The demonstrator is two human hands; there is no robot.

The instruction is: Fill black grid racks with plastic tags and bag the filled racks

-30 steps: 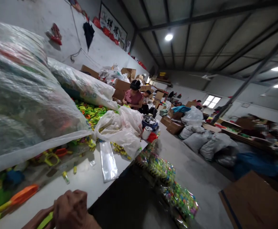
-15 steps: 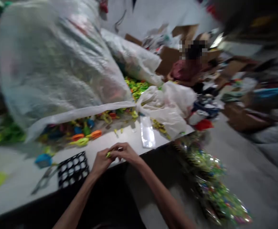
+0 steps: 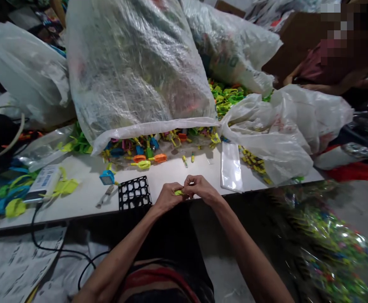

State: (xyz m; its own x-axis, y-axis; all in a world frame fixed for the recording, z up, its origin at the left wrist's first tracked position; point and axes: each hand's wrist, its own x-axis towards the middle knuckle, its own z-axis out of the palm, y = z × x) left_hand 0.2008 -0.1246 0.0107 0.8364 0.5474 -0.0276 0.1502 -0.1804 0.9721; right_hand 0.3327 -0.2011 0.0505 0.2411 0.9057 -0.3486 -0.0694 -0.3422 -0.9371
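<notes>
At the front edge of the white table (image 3: 86, 185), my left hand (image 3: 169, 197) is closed around a small yellow-green piece (image 3: 179, 192). The fingers of my right hand (image 3: 199, 187) are pinched against the same piece, from the right. Left of my hands lies a black grid tray (image 3: 135, 193), with a blue square-faced item (image 3: 107, 177) at its upper left corner and a small metal tool (image 3: 105, 196) beside it. Two small yellow-green pieces (image 3: 188, 160) rest beyond my hands. To the right lies a stack of clear flat bags (image 3: 231, 167).
A big translucent sack (image 3: 140, 67) stands behind colourful plastic pieces (image 3: 149, 156). White plastic bags (image 3: 275, 130) lie at the right. Packed items (image 3: 338, 240) are on the floor. A black cable (image 3: 45, 248) hangs at the left. A person (image 3: 326, 67) sits at the upper right.
The view has swung left and sharpened, bringing in the left end of the table. Both hands still meet at the yellow-green piece, and the fingers of my right hand look more tightly folded.
</notes>
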